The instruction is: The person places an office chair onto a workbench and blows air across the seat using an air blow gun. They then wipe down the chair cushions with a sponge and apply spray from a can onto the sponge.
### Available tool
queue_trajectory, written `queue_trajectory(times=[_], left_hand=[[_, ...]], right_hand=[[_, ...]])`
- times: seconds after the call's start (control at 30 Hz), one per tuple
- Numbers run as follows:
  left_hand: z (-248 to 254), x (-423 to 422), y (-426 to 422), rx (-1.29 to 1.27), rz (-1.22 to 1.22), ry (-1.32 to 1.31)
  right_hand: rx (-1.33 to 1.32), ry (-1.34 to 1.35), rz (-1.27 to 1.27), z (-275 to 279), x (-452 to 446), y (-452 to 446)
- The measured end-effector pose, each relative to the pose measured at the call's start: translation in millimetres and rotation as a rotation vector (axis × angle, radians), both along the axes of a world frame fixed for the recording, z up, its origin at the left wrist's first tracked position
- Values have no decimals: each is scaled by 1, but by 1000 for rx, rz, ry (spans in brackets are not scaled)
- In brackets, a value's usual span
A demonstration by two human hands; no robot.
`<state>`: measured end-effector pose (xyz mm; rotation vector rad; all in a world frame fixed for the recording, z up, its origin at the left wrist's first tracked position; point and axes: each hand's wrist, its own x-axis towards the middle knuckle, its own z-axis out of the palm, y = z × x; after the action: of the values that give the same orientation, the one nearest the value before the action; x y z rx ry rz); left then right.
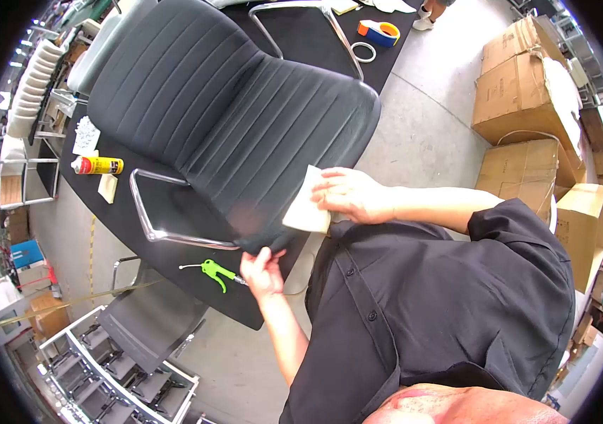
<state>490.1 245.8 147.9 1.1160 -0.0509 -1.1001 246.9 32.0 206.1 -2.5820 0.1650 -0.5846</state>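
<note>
A black office chair with ribbed upholstery and chrome armrests lies on a black-topped table. My right hand is closed around a folded white cloth, held at the front edge of the seat. At the seat's near corner, the fingers of my left hand are bent onto the edge; the underside of their grip is hidden. Close to that hand, a bright green air blow gun lies on the table. One chrome armrest extends just beyond it.
A yellow-and-red can and a small sponge-like pad lie on the table's left. An orange-and-blue tape dispenser lies at the far edge. Cardboard boxes are stacked right; another chair stands lower left. A person's leg shows beyond.
</note>
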Motion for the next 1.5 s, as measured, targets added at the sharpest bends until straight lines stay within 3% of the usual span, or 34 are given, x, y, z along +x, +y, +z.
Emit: queue_trajectory(times=[0.17,0.23,0.37,0.43,0.47,0.57,0.63,0.7,0.77,0.87,1.1,1.17,1.2,1.23,1.3,1.33,1.4,1.47,1.5], left_hand=[[7,93,20,118,265,-313],[-9,130,16,141,502,-235],[12,120,-12,190,725,-428],[1,101,-14,174,597,-465],[27,65,-28,208,568,-328],[2,-3,-34,225,292,-130],[-5,-43,-39,88,113,93],[14,-68,-49,14,87,116],[9,-64,-49,105,115,25],[5,-53,-44,235,251,-48],[24,25,-15,446,821,-144],[34,39,-1,457,843,-263],[48,34,-6,599,974,-290],[49,31,9,491,979,-290],[67,8,0,590,1036,-374],[73,-7,-7,599,1065,-375],[80,-36,-24,787,1210,-542],[67,-65,-21,933,1131,-660],[72,-84,-42,816,1100,-640]], right_hand=[[376,-112,-321,57,-21,-14],[659,-63,-479,70,-44,-30],[849,-228,-557,77,-73,-51],[995,-345,-565,74,-81,-59],[1060,-400,-519,76,-83,-61],[1201,-488,-522,83,-83,-69],[1195,-510,-534,89,-77,-81],[1180,-548,-529,96,-71,-102],[1154,-559,-509,94,-61,-134],[1084,-578,-375,94,-52,-187],[1048,-678,-442,98,-50,-304],[1035,-645,-307,90,-55,-348],[1051,-626,-254,92,-48,-361],[1065,-603,-198,96,-37,-371],[1036,-591,-217,106,-2,-371],[1079,-653,-91,107,24,-365],[1033,-518,-37,110,55,-368],[1039,-399,47,108,82,-373],[1044,-348,149,103,97,-377]])
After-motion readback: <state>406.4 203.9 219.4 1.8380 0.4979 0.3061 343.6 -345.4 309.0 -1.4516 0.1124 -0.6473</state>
